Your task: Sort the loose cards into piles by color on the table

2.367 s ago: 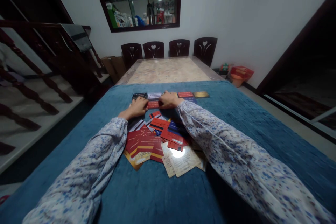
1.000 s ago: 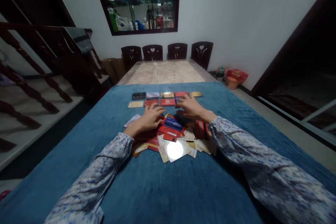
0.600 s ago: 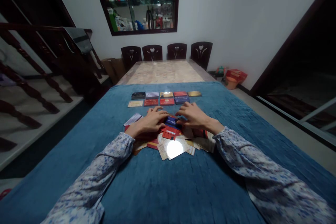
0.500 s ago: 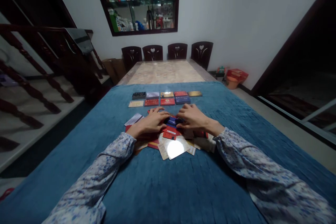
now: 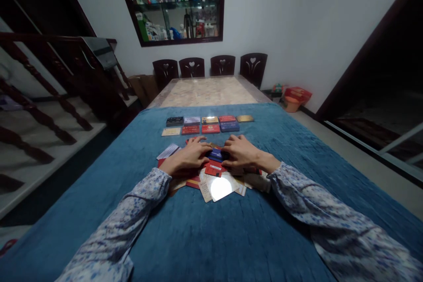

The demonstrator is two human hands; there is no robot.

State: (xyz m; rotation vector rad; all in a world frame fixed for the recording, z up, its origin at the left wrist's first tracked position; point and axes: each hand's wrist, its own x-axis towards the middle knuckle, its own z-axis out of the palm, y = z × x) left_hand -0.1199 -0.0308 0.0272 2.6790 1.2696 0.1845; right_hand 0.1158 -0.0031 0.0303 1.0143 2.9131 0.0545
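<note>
A small stack of blue cards (image 5: 216,154) lies between my two hands, on top of a loose pile of mixed cards. My left hand (image 5: 194,155) has its fingers bent around the left edge of the blue cards. At their right edge, my right hand (image 5: 240,152) grips with curled fingers; its fingertips are partly hidden. Just below the blue cards rests a red card (image 5: 214,168). Nearer to me, a pale card (image 5: 233,181) shines with a bright reflection. A whitish card (image 5: 168,151) sticks out at the pile's left, beyond my left wrist.
Beyond the pile, sorted card stacks stand in two rows, among them a black stack (image 5: 175,121), a red stack (image 5: 210,129) and a gold stack (image 5: 245,118). A blue cloth (image 5: 132,150) covers the near table. Several dark chairs (image 5: 223,65) line the far end.
My right hand has come slightly down toward me. The blue cards sit straighter between my hands, and more of the red card below them shows.
</note>
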